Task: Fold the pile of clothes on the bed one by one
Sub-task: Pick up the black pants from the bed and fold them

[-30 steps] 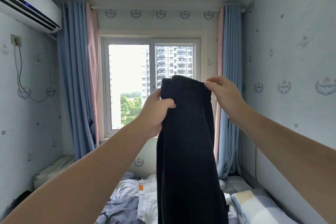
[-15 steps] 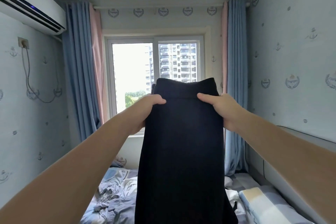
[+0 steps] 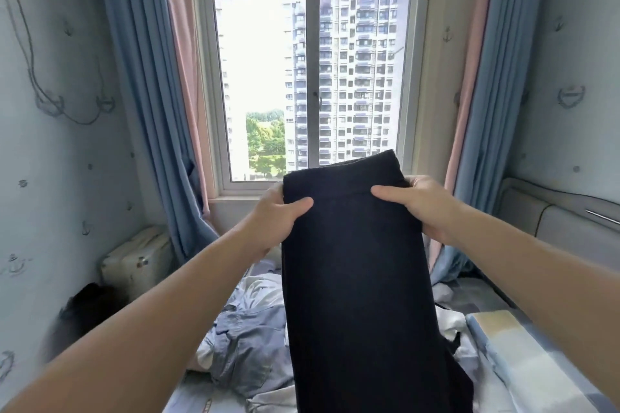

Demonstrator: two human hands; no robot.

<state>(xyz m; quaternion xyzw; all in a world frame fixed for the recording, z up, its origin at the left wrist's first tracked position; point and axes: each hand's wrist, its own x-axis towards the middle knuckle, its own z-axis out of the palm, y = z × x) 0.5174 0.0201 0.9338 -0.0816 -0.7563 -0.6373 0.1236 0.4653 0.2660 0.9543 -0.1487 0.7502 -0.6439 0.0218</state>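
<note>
A black garment (image 3: 362, 285), probably trousers, hangs in front of me with its waistband on top. My left hand (image 3: 273, 216) grips the left end of the waistband, thumb across the front. My right hand (image 3: 424, 208) grips the right end the same way. The cloth hangs straight down and runs out of the bottom of the view. Behind and below it lies the pile of clothes (image 3: 248, 342) on the bed: a grey-blue piece crumpled over white ones. The garment hides the middle of the pile.
A pale striped pillow (image 3: 516, 355) lies on the bed at the right, under a padded headboard (image 3: 550, 218). A cream suitcase (image 3: 134, 261) stands at the left wall near the blue curtain (image 3: 151, 104). A window fills the far wall.
Both hands have come down with the black garment, from window height to below the sill. The view has tipped down, and more of the bed and pile shows.
</note>
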